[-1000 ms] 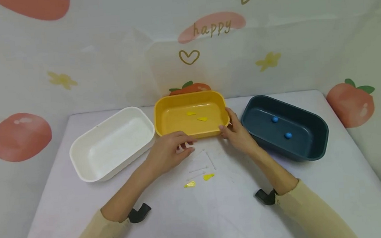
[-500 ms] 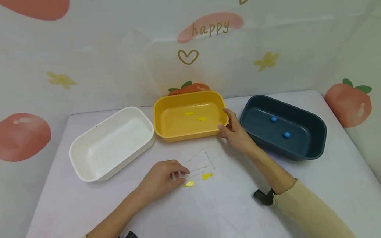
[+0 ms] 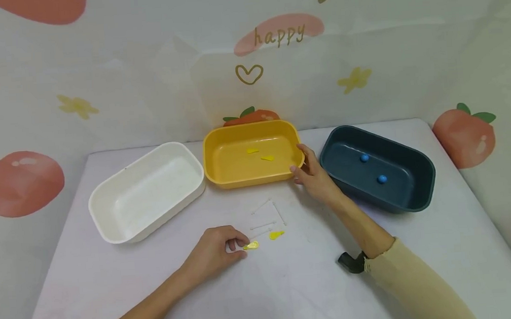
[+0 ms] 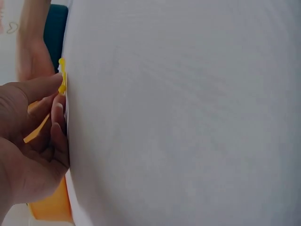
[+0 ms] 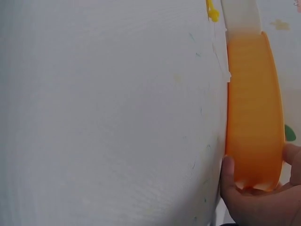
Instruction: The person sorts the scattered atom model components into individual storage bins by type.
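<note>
My left hand (image 3: 217,248) is low over the table, its thumb and forefinger parted around the narrow end of a small yellow teardrop-shaped piece (image 3: 252,245). In the left wrist view the fingertips are right at this yellow piece (image 4: 62,77). A second yellow piece (image 3: 276,235) lies just to its right. My right hand (image 3: 313,177) holds the right end of the yellow basin (image 3: 257,179), thumb at the front and fingers around the side. The right wrist view shows the thumb low on the basin wall (image 5: 254,108). Two flat yellow pieces (image 3: 267,158) lie inside the basin.
Several thin white sticks (image 3: 279,213) lie between the left hand and the yellow basin. A white basin (image 3: 146,194) stands at the left. At the right is a dark blue basin (image 3: 365,196) holding two blue balls (image 3: 382,179). A printed cloth hangs behind the table.
My left hand has left the front of the yellow basin and come down toward the front, to the left yellow piece. The right hand has stayed on the basin.
</note>
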The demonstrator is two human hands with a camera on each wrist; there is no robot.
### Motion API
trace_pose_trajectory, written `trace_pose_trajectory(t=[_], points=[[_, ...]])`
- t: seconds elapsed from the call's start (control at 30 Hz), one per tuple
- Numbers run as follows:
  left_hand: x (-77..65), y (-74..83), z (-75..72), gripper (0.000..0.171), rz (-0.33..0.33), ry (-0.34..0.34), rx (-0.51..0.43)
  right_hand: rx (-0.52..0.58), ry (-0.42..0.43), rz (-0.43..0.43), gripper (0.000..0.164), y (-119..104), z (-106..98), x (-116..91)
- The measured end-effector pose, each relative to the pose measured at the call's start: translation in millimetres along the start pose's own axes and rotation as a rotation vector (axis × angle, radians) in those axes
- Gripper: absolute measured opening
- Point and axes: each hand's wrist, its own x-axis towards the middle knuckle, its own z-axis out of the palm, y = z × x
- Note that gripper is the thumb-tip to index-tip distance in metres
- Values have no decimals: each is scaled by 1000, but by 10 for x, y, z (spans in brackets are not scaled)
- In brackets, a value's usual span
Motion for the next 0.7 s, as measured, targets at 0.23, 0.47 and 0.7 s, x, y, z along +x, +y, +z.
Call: trace_pose_trajectory(t=[0.23, 0.47, 0.7], points=[[35, 72, 92, 29, -84, 22, 112, 5, 2, 19, 68, 7, -21, 14], [40, 122, 122, 25, -106, 58, 157, 22, -1, 25, 69, -1, -20, 18], [49, 141, 97, 23, -106, 31, 164, 25, 5, 26, 69, 14, -11, 14]])
